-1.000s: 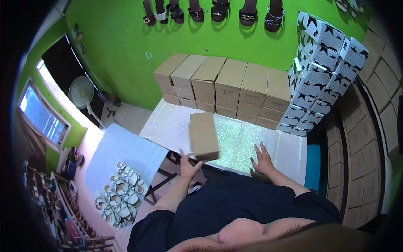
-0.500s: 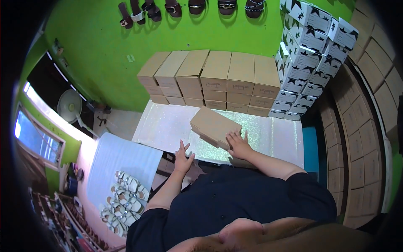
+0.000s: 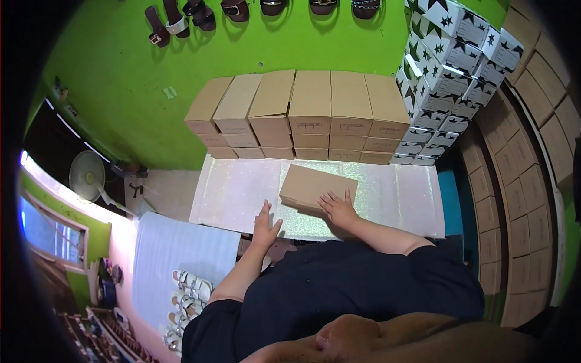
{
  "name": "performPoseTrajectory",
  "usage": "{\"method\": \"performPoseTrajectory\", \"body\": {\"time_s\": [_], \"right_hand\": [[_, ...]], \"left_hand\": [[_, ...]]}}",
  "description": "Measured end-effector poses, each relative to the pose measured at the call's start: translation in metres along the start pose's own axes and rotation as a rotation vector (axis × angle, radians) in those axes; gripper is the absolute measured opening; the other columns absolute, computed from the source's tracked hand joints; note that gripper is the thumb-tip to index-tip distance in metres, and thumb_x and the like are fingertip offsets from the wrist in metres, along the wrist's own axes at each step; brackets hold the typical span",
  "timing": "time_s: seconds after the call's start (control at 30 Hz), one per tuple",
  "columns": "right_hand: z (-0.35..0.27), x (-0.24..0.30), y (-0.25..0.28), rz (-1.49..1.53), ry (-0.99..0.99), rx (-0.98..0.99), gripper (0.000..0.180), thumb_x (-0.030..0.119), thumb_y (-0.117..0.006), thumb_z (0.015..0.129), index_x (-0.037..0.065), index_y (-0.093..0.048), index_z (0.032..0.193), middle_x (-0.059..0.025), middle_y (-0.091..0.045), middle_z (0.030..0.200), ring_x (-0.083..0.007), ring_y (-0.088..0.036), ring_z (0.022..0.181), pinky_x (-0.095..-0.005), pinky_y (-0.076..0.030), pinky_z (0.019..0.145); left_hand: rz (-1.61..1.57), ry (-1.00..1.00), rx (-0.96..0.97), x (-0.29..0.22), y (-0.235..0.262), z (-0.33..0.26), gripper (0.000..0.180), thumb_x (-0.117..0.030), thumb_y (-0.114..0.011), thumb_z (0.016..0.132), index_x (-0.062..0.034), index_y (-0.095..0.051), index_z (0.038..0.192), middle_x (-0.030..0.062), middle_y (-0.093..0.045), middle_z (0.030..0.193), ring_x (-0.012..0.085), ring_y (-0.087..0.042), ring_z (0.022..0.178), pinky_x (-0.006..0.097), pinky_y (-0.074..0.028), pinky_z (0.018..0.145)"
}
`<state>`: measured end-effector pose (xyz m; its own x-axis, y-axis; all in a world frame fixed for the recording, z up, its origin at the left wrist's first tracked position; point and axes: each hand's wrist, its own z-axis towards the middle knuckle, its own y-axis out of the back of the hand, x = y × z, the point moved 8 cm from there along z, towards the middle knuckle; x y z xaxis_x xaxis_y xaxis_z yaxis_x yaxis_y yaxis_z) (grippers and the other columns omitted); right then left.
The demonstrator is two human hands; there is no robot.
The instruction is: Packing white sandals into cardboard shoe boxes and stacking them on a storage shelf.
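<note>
A closed brown cardboard box [image 3: 310,184] lies at a slight slant on the shiny white-covered table [image 3: 236,187]. My right hand [image 3: 339,209] rests on the box's near right part, its fingers spread over the top and not gripping. To the left of the box, my left hand [image 3: 264,227] hovers by the table's front edge, fingers apart and holding nothing. A gap separates it from the box.
Stacked brown boxes [image 3: 308,124] line the table's back, beside a tall pile of white star-patterned boxes [image 3: 445,78]. Shelves of brown boxes [image 3: 526,206] stand at right. White sandals [image 3: 190,302] lie on a pale-covered surface [image 3: 169,248] at left, near a fan [image 3: 88,175].
The box has turned so its long side lies closer to level, and my right hand has moved with it. The whole view has shifted slightly. My left hand remains open.
</note>
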<state>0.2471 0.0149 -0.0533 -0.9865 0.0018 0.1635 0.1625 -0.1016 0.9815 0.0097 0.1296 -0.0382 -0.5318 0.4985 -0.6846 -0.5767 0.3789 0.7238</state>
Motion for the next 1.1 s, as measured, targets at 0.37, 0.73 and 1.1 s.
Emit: {"method": "performPoseTrajectory", "body": {"time_s": [0.37,0.73,1.1], "right_hand": [[0.018,-0.025,0.11,0.205,0.08,-0.109,0.023,0.022,-0.061,0.093,0.021,-0.069,0.115,-0.0012,-0.073,0.102,-0.0224,-0.067,0.106,-0.062,-0.021,0.116],[0.077,-0.073,0.111,-0.258,-0.158,-0.341,0.057,0.021,-0.063,0.088,0.023,-0.047,0.143,-0.0034,-0.046,0.149,-0.0264,-0.036,0.142,-0.0772,-0.011,0.108],[0.025,-0.088,0.016,-0.088,-0.217,0.087,0.064,0.035,-0.059,0.092,0.026,-0.037,0.151,-0.0026,-0.041,0.154,-0.0315,-0.025,0.148,-0.0811,-0.005,0.106]], "left_hand": [[-0.065,-0.086,0.045,0.011,0.006,0.037,0.077,-0.028,-0.067,0.089,-0.0004,-0.031,0.151,0.0264,-0.035,0.152,0.0443,-0.03,0.143,0.045,-0.027,0.117],[0.308,-0.252,0.273,-0.01,-0.032,0.047,0.062,-0.036,-0.068,0.085,-0.0253,-0.05,0.143,0.0245,-0.02,0.16,0.0543,-0.024,0.142,0.063,-0.031,0.109],[0.303,-0.322,0.23,-0.018,-0.028,0.042,0.038,-0.039,-0.079,0.076,-0.0183,-0.071,0.107,0.0318,-0.017,0.158,0.0578,-0.026,0.139,0.058,-0.034,0.108]]}}
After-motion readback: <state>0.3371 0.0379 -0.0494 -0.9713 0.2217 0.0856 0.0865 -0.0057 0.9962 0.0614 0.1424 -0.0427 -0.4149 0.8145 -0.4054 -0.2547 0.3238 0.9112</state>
